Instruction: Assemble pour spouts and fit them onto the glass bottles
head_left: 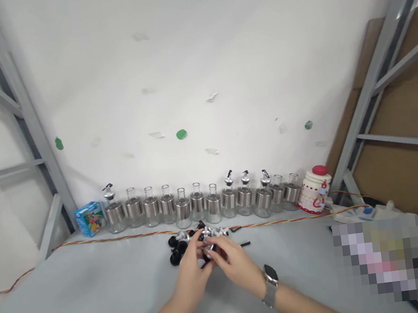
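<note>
Close together over the table's middle, my left hand (192,267) and my right hand (239,264) have their fingers curled round one small silver-and-black bottle pourer (211,250). The fingers cover much of it. Just behind and to the left of them lies a pile of loose black and silver pourer parts (175,257). A grey watch (270,274) is on my right wrist. Beyond the pile stand several glass bottles with steel bands (183,210) in a row. Some carry a pourer (265,177) in the neck; others have open necks.
A blue picture box (91,219) ends the row at the left, a white jar with a red lid (314,190) at the right. A twisted red-yellow wire (127,237) crosses the table (76,289). Grey metal frames (33,122) rise at both sides. The right front is pixelated.
</note>
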Action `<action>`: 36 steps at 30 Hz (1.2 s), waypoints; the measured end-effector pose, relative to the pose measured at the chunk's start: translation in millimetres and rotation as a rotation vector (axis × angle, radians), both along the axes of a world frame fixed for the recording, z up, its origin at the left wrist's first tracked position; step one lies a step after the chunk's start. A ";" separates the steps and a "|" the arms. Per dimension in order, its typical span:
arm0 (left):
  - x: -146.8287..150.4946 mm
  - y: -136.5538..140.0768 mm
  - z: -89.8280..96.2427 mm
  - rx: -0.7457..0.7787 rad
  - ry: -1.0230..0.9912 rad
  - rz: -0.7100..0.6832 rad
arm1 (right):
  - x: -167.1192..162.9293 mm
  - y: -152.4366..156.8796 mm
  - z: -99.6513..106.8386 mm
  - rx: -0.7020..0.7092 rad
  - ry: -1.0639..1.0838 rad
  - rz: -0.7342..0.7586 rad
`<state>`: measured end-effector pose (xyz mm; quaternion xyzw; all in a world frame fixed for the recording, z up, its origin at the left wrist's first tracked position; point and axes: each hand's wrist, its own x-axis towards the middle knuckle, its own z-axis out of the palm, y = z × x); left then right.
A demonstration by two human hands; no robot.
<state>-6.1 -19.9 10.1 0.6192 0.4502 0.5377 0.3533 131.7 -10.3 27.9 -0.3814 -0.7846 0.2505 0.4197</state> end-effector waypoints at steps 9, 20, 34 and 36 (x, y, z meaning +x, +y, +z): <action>-5.8 6.7 -5.8 0.067 0.274 0.079 | 87.0 55.4 -3.7 -0.154 -0.044 -0.528; -3.4 4.1 -11.7 0.084 0.586 0.075 | 77.5 43.3 -9.7 -0.013 -0.249 -0.373; -3.4 5.7 -13.5 0.088 0.732 0.107 | 40.0 17.9 -18.0 0.063 -0.356 -0.100; -3.9 6.2 -12.0 0.073 0.726 0.115 | 39.3 17.3 -16.5 0.059 -0.259 -0.110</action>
